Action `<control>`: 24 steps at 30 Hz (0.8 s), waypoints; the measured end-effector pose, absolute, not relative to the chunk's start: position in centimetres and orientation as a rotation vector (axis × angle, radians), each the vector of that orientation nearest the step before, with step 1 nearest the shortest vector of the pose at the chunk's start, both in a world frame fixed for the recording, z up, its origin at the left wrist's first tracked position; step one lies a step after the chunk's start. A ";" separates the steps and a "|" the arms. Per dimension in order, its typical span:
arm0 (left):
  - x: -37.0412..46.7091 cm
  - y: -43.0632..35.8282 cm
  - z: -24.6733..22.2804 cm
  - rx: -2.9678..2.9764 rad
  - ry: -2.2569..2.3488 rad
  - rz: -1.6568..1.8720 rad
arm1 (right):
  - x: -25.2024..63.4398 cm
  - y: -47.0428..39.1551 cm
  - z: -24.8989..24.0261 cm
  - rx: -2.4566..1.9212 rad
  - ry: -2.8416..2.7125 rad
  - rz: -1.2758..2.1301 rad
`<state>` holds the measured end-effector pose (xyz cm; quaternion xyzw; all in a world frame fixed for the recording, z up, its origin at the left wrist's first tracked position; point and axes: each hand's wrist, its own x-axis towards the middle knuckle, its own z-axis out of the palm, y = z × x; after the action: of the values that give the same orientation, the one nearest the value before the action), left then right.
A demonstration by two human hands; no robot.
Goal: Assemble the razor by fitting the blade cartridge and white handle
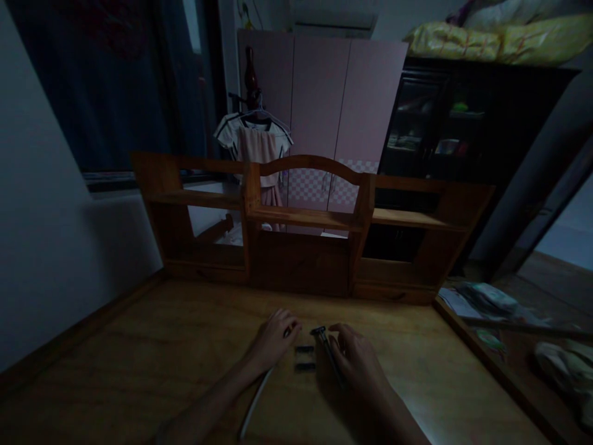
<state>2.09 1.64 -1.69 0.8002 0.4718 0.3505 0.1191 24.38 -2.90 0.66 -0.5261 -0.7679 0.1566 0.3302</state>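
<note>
My right hand (356, 353) is closed around the handle of a razor (330, 351), its head pointing away from me and to the left. My left hand (277, 334) rests low over the tabletop with its fingers curled in. A dark spot shows between the thumb and fingers, too dim to name. Between my hands lie two small dark razor cartridges (304, 349), one nearer me than the other, seemingly in a clear pack. A thin white rod or cable (256, 403) runs from under my left wrist toward me.
The wooden tabletop (185, 346) carries a wooden shelf unit (306, 217) along its far edge. A wall (60, 222) borders the left side. Past the right edge lie papers and plastic bags (491, 300) and some cloth (563, 371). A pink wardrobe (319, 99) stands behind.
</note>
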 end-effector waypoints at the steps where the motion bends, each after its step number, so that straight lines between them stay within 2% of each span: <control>1: 2.1 1.6 -1.7 2.340 1.380 1.027 | 24.4 -2.9 0.7 -1.379 -2.008 0.407; 24: 0.3 2.3 -3.0 2.268 1.501 1.060 | 25.9 -2.7 0.4 -1.434 -1.931 0.302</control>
<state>0.26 2.28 -3.01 0.7720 0.5112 0.3610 0.1111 25.88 -2.74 0.40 -0.5538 -0.7459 0.1166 0.3511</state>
